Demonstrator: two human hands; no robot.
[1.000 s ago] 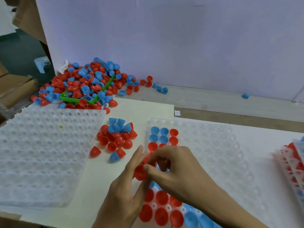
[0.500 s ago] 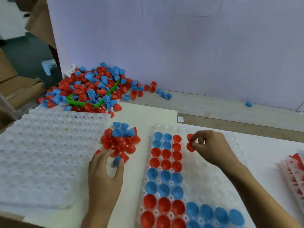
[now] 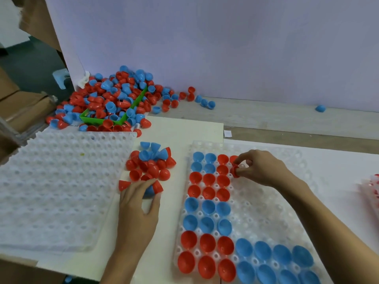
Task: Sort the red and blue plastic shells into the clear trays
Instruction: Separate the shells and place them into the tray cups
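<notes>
A clear dimpled tray (image 3: 264,203) lies in front of me, its left columns filled with red and blue shells in blocks. My right hand (image 3: 260,169) pinches a red shell (image 3: 234,172) over the tray's far rows, beside the fourth column. A small loose pile of red and blue shells (image 3: 150,162) sits between the two trays. My left hand (image 3: 139,203) curls round a blue-and-red shell (image 3: 153,189) at the near edge of that pile. A single red shell (image 3: 123,185) lies just left of its fingers.
A second clear tray (image 3: 57,181) with bare dimples lies at the left. A big heap of red and blue shells (image 3: 114,99) around a green bin (image 3: 102,120) fills the far left corner. One stray blue shell (image 3: 320,108) rests by the wall. Filled trays (image 3: 371,187) show at the right edge.
My hands have parted: the right carried a red shell out to the tray's far rows, while the left dropped to the loose pile and closed round a shell there.
</notes>
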